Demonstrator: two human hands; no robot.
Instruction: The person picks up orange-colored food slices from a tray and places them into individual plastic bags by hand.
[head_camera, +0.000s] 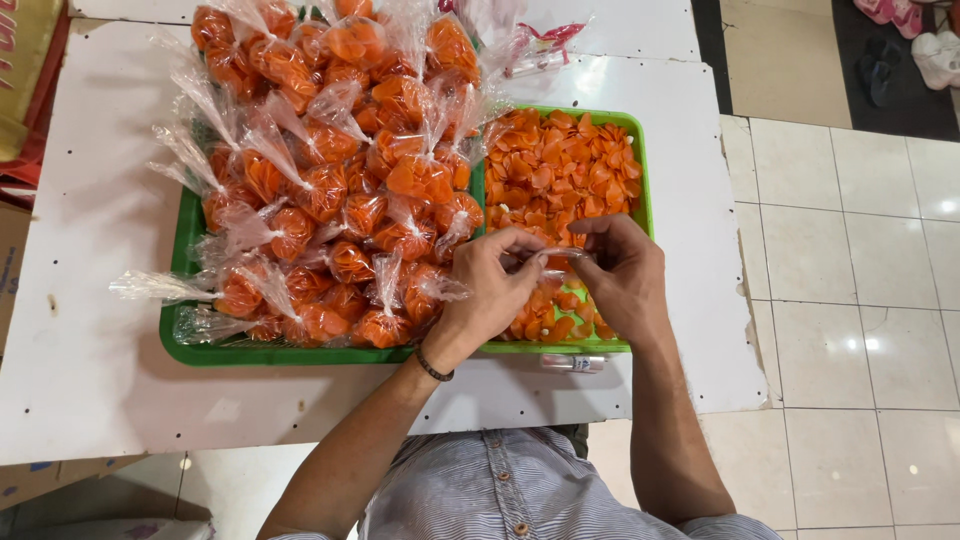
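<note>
My left hand (490, 290) and my right hand (625, 275) meet over the near end of a green tray (638, 170) filled with loose orange chips (560, 165). Between the fingertips of both hands is a small clear plastic bag (555, 262), held over the chips. A dark band circles my left wrist. To the left, a second green tray (185, 340) is heaped with several tied clear bags of orange chips (340, 170).
Both trays stand on a white table (90, 250) with a ragged right edge. A small clear tube-like object (573, 362) lies by the tray's near rim. Empty clear bags (535, 45) lie at the far side. Tiled floor (860, 260) lies to the right; cardboard boxes at left.
</note>
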